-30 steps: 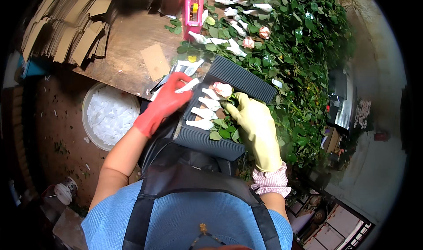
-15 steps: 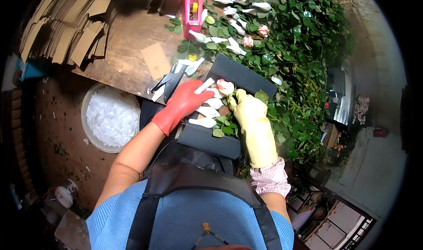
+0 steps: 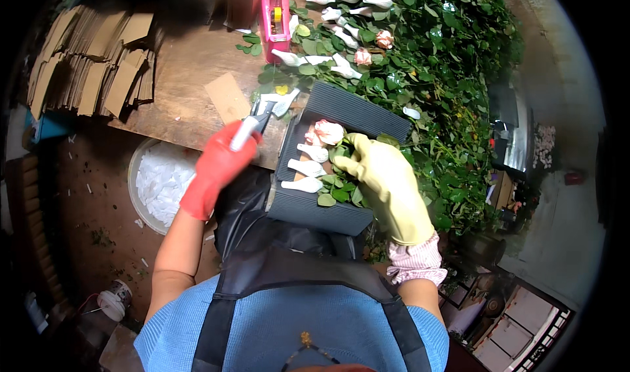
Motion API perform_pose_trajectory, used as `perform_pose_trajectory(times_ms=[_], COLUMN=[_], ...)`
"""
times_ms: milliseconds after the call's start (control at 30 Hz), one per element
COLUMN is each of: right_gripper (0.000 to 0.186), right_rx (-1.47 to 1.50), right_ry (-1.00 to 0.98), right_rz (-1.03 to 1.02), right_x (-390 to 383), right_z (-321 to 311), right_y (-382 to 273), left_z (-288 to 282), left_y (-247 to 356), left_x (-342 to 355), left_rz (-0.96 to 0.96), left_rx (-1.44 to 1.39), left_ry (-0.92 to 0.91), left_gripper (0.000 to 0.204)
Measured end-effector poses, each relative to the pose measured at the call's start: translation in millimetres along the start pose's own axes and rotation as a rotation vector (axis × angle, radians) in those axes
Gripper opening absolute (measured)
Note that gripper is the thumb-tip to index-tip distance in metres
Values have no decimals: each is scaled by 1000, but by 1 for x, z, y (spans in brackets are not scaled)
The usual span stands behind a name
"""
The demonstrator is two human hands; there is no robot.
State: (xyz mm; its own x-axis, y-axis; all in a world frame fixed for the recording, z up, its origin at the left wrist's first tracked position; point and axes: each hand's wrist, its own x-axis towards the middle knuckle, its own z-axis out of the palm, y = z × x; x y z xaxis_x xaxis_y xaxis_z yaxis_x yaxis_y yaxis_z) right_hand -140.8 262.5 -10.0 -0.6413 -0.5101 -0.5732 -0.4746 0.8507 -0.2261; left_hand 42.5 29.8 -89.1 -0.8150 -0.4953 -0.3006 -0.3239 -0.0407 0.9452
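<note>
My left hand [image 3: 226,162], in a red rubber glove, is closed round a narrow white sleeve [image 3: 243,136] at the table's near edge. Right by it lies a dark-bladed tool [image 3: 265,113], partly hidden. My right hand [image 3: 387,178], in a yellow glove, is closed on the leafy stem of a pale pink rose [image 3: 329,132]; the grip itself is partly hidden by leaves. A second bare pink bloom shows beside it. Below, several rosebuds in white net sleeves [image 3: 305,168] lie in a row across a dark ribbed cardboard wrap [image 3: 318,212].
Leafy rose stems [image 3: 453,96] heap up on the right, with sleeved buds along their left side. A pink tape dispenser [image 3: 277,37] and a loose cardboard piece [image 3: 227,96] sit on the wooden table. Cardboard stacks [image 3: 92,63] stand far left, above a basin [image 3: 136,188] of white sleeves.
My left hand has pulled back left from the flowers with a white sleeve, and a second pink bloom now shows uncovered. My right hand stays by the roses, its forearm shifted slightly right.
</note>
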Motion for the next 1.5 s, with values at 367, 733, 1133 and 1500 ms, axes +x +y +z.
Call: perform_pose_trajectory(times_ms=[367, 733, 1133, 1500], right_gripper=[50, 43, 28, 23], right_rx=[-288, 68, -390, -13], right_ry=[95, 308, 141, -71], right_rz=[10, -334, -292, -499], right_x=[19, -42, -16, -44], right_z=[45, 3, 74, 13], right_y=[8, 9, 11, 12], left_z=[76, -10, 37, 23], left_y=[0, 10, 5, 38], left_x=[7, -12, -4, -13], left_rz=[185, -212, -96, -100], left_rx=[328, 183, 202, 548], left_ry=[-165, -119, -83, -518], left_gripper=[35, 19, 30, 56])
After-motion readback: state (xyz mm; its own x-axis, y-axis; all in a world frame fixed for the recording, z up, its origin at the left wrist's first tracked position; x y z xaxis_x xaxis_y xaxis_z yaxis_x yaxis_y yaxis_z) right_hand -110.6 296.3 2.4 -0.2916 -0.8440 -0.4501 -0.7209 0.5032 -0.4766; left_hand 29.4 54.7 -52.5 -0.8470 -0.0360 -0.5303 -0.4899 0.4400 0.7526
